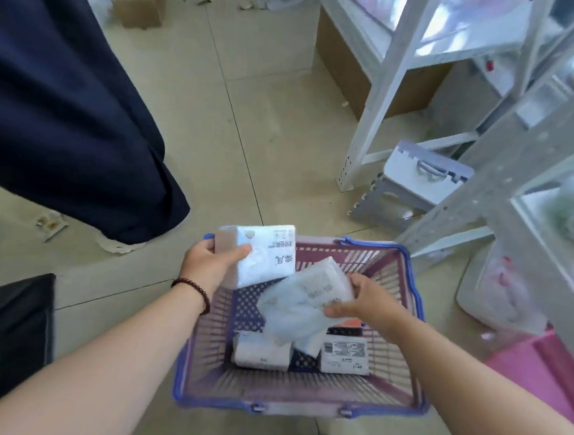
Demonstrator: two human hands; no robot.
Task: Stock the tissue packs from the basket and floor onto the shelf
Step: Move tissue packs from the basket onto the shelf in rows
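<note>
A pink basket with a blue rim sits on the floor below me. My left hand grips a white tissue pack above the basket's far left corner. Over the basket's middle, my right hand holds another white tissue pack, tilted. Two more tissue packs lie on the basket's bottom, one at the left and one with a printed label at the right. The white shelf stands to the upper right.
Another person in dark blue clothing stands at the left. A grey folding stool lies beside the shelf legs. Cardboard boxes sit under the shelf and at the back. A pink object and a white bag are at the right.
</note>
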